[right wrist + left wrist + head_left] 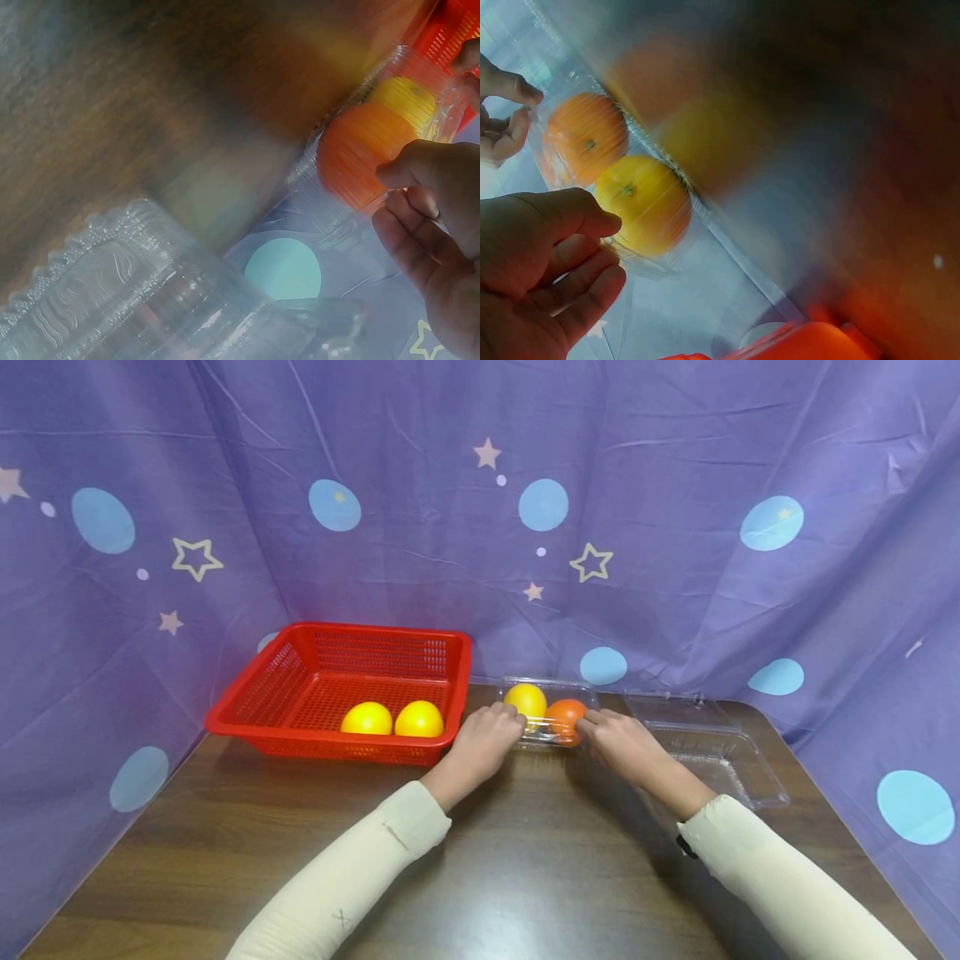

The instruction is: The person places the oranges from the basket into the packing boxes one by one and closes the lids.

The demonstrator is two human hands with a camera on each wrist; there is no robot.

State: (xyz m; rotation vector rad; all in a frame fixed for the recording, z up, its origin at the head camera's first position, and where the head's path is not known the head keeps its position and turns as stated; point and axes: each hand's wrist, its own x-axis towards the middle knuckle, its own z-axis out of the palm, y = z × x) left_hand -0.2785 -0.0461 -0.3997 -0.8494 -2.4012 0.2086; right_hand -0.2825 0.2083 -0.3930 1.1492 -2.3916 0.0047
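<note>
A clear plastic clamshell container stands near the back of the table with two round fruits in it. The yellow fruit lies on the left and the orange fruit on the right, both behind ribbed plastic in the wrist views. My left hand pinches the container's edge at the left, by the yellow fruit. At the right end, my right hand pinches the same edge beside the orange fruit, thumb against the plastic.
A red plastic basket stands at the left, holding a yellow fruit and another yellow fruit. At the right, a second clear container lies open on the brown wooden table. A purple curtain hangs close behind.
</note>
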